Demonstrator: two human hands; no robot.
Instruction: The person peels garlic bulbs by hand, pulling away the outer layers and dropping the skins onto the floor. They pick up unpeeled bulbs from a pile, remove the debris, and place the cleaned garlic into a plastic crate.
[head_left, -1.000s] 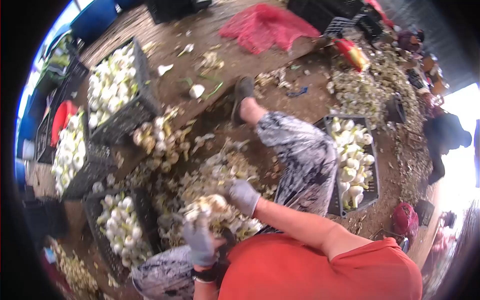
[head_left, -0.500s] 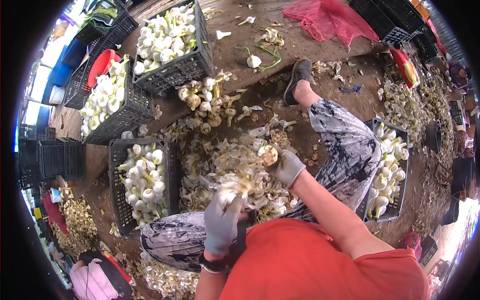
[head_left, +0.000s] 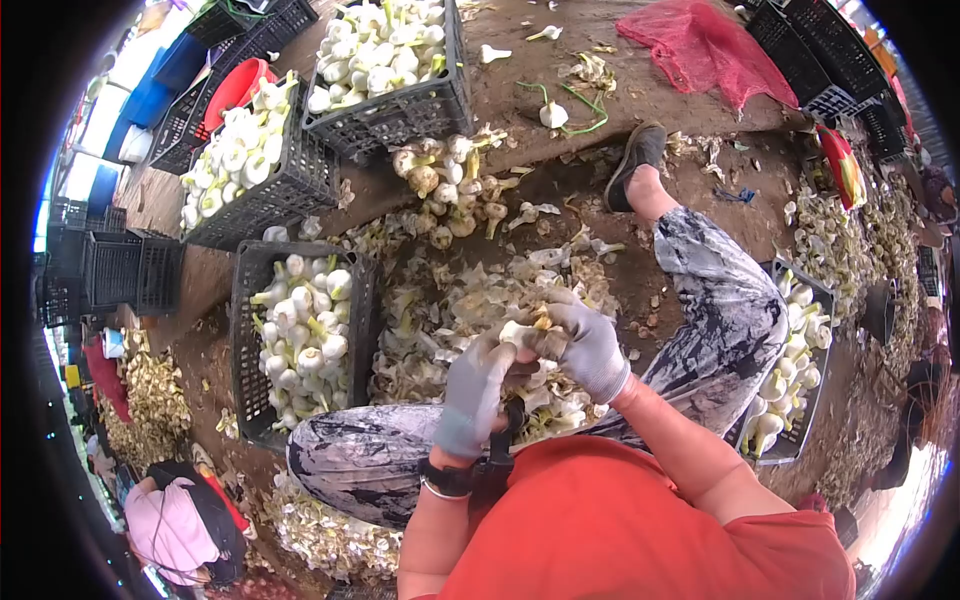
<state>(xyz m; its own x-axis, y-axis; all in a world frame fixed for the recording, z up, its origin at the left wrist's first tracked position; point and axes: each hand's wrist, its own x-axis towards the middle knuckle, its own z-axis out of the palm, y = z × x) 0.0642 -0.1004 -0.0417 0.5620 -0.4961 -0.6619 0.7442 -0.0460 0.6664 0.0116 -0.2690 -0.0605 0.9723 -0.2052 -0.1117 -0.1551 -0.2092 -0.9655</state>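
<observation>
Both hands wear light grey gloves and meet above a heap of papery garlic skins (head_left: 480, 300) between my legs. My right hand (head_left: 592, 350) is closed around a garlic bulb (head_left: 515, 333), mostly hidden by the fingers, with brownish outer skin showing near its fingertips. From the left, my left hand (head_left: 472, 390) presses its closed fingers against the same bulb's pale side. Whether a small tool sits in the left hand cannot be made out. Unpeeled, brownish garlic bulbs (head_left: 455, 195) lie in a pile just beyond the skins.
Black crates of white garlic stand at left (head_left: 240, 340), upper left (head_left: 390, 115) and beside my right knee (head_left: 800, 420). A red net bag (head_left: 705, 45) lies on the dirt floor ahead. A loose bulb (head_left: 553, 115) lies near my shoe. Another person in pink (head_left: 170, 530) bends at lower left.
My left hand has moved up and right, and the blurred whitish material at its fingers is gone. The right hand has turned the bulb inward, and both hands now meet at it. The view has shifted slightly.
</observation>
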